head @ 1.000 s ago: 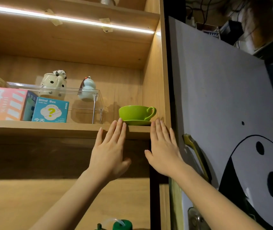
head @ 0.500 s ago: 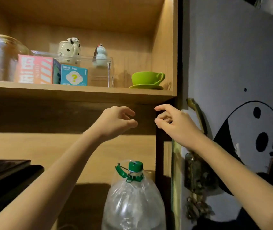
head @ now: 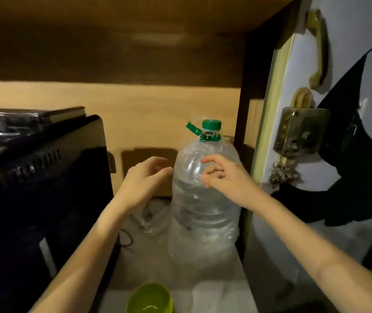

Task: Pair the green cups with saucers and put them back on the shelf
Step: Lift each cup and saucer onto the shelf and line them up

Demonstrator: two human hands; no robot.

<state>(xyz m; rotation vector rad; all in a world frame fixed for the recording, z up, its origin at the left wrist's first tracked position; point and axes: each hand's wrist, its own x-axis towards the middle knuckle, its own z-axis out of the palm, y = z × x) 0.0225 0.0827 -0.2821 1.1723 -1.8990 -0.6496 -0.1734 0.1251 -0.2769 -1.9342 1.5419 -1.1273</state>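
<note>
A green cup stands on the counter at the bottom edge of the head view, seen from above; no saucer shows beside it. My left hand hovers well above the cup, fingers loosely curled and holding nothing. My right hand is level with it, in front of a big plastic bottle, fingers apart and empty. The shelf with the paired cup and saucer is out of view above; only its underside shows.
A large clear water bottle with a green cap stands at the middle. A black appliance fills the left. On the right, a pale door carries a handle and lock. Cables lie behind the bottle.
The view has dropped from the shelf to the counter. Both hands came down from the shelf edge to in front of the bottle. A second green cup has come into view.
</note>
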